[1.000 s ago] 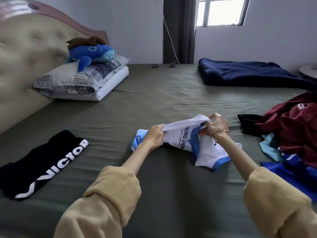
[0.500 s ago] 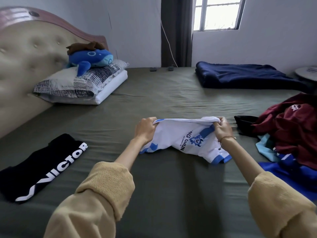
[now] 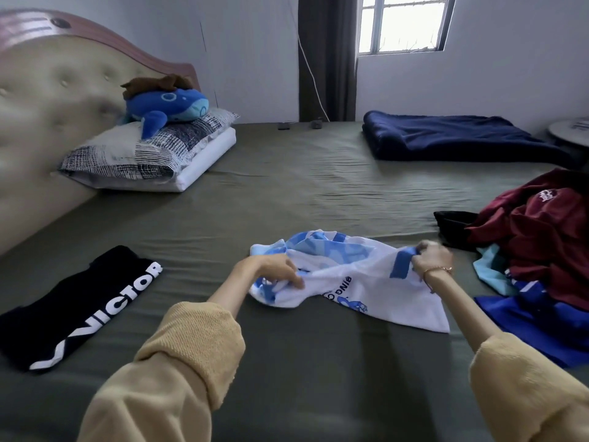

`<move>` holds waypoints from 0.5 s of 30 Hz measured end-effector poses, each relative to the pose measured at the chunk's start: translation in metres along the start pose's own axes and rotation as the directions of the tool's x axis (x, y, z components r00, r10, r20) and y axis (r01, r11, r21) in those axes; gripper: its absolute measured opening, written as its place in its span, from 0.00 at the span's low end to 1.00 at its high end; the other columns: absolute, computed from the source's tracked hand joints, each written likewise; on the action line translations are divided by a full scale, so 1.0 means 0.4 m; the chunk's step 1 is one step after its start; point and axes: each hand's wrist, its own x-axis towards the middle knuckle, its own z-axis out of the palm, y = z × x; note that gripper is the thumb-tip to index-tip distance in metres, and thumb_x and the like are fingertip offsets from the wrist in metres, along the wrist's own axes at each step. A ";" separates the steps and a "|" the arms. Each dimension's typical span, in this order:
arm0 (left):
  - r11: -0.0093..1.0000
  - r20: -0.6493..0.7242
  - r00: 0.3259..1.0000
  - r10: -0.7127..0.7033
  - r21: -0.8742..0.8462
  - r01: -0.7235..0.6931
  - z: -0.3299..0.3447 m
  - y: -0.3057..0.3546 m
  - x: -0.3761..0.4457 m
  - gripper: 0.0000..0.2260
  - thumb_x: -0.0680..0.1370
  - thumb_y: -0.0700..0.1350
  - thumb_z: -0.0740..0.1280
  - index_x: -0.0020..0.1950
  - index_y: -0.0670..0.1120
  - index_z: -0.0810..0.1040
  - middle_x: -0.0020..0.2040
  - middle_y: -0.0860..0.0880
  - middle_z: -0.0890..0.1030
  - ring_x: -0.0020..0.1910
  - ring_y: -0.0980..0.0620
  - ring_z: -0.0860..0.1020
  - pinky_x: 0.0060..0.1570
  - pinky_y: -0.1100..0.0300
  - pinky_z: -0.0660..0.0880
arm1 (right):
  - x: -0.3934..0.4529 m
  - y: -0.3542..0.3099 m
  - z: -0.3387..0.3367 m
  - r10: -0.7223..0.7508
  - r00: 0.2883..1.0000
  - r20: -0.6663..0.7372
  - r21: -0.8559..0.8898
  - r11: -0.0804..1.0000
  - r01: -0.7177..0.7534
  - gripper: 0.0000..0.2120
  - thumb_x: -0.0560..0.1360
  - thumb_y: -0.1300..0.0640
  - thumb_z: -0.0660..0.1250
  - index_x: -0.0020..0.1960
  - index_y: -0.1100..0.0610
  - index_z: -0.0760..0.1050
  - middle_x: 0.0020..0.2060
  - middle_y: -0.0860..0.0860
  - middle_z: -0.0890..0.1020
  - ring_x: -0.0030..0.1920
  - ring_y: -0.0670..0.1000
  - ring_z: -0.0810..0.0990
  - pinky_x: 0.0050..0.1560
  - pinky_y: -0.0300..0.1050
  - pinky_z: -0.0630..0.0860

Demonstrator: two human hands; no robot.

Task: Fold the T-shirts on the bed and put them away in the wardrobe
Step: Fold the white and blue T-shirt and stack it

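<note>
A white T-shirt with blue trim and a blue print (image 3: 360, 275) lies rumpled on the olive bed sheet (image 3: 287, 193) in front of me. My left hand (image 3: 271, 272) grips its left edge with curled fingers. My right hand (image 3: 432, 256) pinches a blue-trimmed part at its right end. A folded black T-shirt with white lettering (image 3: 76, 311) lies flat at the left. A heap of unfolded clothes, maroon on top (image 3: 541, 231) and blue beneath (image 3: 541, 317), sits at the right edge. No wardrobe is in view.
Pillows (image 3: 149, 157) with a blue plush whale (image 3: 169, 105) lean on the padded headboard (image 3: 47, 100) at the back left. A dark blue blanket (image 3: 452, 135) lies at the far right under the window. A round side table (image 3: 570, 130) shows at the right edge.
The shirt was held stretched taut between both hands above the bed; now it is lowered and bunched on the sheet. My hands have moved wider apart.
</note>
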 end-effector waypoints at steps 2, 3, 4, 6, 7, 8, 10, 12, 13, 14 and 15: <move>0.988 0.140 0.987 -0.075 0.144 0.055 0.023 0.003 0.011 0.11 0.75 0.46 0.69 0.35 0.48 0.71 0.35 0.52 0.70 0.34 0.56 0.68 0.35 0.66 0.66 | -0.019 0.019 0.008 0.041 0.933 0.357 -0.244 0.969 0.050 0.14 0.72 0.63 0.64 0.56 0.55 0.79 0.52 0.59 0.80 0.45 0.55 0.78 0.31 0.38 0.75; 0.973 0.188 0.975 -0.120 0.216 0.078 0.031 0.002 0.020 0.08 0.74 0.45 0.70 0.38 0.48 0.73 0.38 0.52 0.71 0.37 0.56 0.70 0.37 0.66 0.68 | -0.034 0.019 0.002 0.090 0.842 0.532 -0.378 0.915 0.141 0.15 0.73 0.63 0.64 0.59 0.55 0.78 0.49 0.56 0.80 0.40 0.52 0.76 0.32 0.38 0.74; 0.947 0.236 0.955 -0.178 0.305 0.101 0.038 0.001 0.024 0.05 0.74 0.45 0.71 0.43 0.47 0.76 0.42 0.52 0.73 0.41 0.55 0.72 0.40 0.65 0.70 | -0.056 0.011 -0.013 0.149 0.738 0.658 -0.490 0.829 0.269 0.18 0.74 0.62 0.64 0.63 0.54 0.76 0.46 0.53 0.78 0.37 0.49 0.73 0.33 0.39 0.73; 0.863 0.298 0.905 -0.305 0.488 0.130 0.051 -0.009 0.037 0.14 0.73 0.46 0.72 0.56 0.45 0.78 0.50 0.50 0.75 0.48 0.52 0.73 0.45 0.61 0.72 | -0.104 -0.008 -0.042 0.259 0.580 0.772 -0.589 0.635 0.500 0.21 0.77 0.60 0.62 0.69 0.49 0.69 0.42 0.48 0.74 0.35 0.45 0.71 0.30 0.33 0.69; 0.810 0.301 0.881 -0.365 0.569 0.141 0.056 -0.015 0.035 0.18 0.72 0.47 0.72 0.60 0.44 0.78 0.52 0.50 0.75 0.49 0.51 0.73 0.45 0.60 0.72 | -0.119 -0.011 -0.051 0.300 0.519 0.801 -0.582 0.597 0.553 0.22 0.78 0.60 0.62 0.70 0.48 0.67 0.39 0.47 0.73 0.33 0.43 0.71 0.27 0.30 0.67; 0.770 0.296 0.865 -0.404 0.621 0.147 0.061 -0.020 0.033 0.20 0.72 0.48 0.72 0.63 0.44 0.77 0.54 0.48 0.76 0.49 0.51 0.74 0.45 0.60 0.72 | -0.127 -0.010 -0.053 0.340 0.461 0.820 -0.566 0.597 0.568 0.21 0.78 0.60 0.62 0.71 0.50 0.66 0.37 0.46 0.72 0.29 0.40 0.71 0.24 0.28 0.66; 0.714 0.275 0.848 -0.452 0.682 0.159 0.071 -0.023 0.021 0.22 0.74 0.47 0.71 0.66 0.44 0.74 0.63 0.47 0.75 0.53 0.51 0.75 0.45 0.62 0.72 | -0.134 0.002 -0.059 0.378 0.360 0.853 -0.521 0.669 0.531 0.20 0.78 0.61 0.62 0.69 0.53 0.69 0.36 0.45 0.74 0.26 0.39 0.74 0.26 0.28 0.67; 0.689 0.263 0.850 -0.456 0.709 0.151 0.079 -0.020 0.009 0.21 0.75 0.46 0.70 0.67 0.44 0.73 0.67 0.48 0.73 0.58 0.52 0.75 0.46 0.62 0.71 | -0.127 0.021 -0.065 0.351 0.338 0.873 -0.476 0.762 0.440 0.18 0.77 0.64 0.62 0.66 0.53 0.73 0.36 0.43 0.77 0.26 0.37 0.76 0.28 0.28 0.68; 0.679 0.276 0.847 -0.455 0.722 0.130 0.082 -0.020 0.010 0.20 0.76 0.44 0.69 0.67 0.42 0.73 0.66 0.47 0.74 0.58 0.52 0.76 0.44 0.62 0.71 | -0.121 0.032 -0.067 0.319 0.354 0.879 -0.447 0.808 0.384 0.17 0.76 0.65 0.63 0.63 0.53 0.76 0.36 0.43 0.79 0.25 0.38 0.76 0.27 0.29 0.68; 0.672 0.289 0.839 -0.461 0.731 0.117 0.087 -0.016 0.008 0.18 0.76 0.43 0.68 0.65 0.41 0.74 0.61 0.46 0.76 0.53 0.53 0.77 0.40 0.62 0.71 | -0.118 0.048 -0.070 0.281 0.395 0.875 -0.417 0.852 0.317 0.15 0.74 0.64 0.65 0.58 0.52 0.78 0.36 0.45 0.79 0.26 0.40 0.75 0.26 0.31 0.68; 0.677 0.296 0.835 -0.464 0.727 0.119 0.088 -0.011 0.010 0.15 0.76 0.41 0.68 0.62 0.40 0.75 0.53 0.47 0.77 0.45 0.54 0.77 0.37 0.63 0.70 | -0.112 0.061 -0.071 0.235 0.465 0.854 -0.376 0.896 0.238 0.10 0.73 0.62 0.67 0.52 0.52 0.80 0.36 0.49 0.80 0.27 0.44 0.75 0.25 0.33 0.66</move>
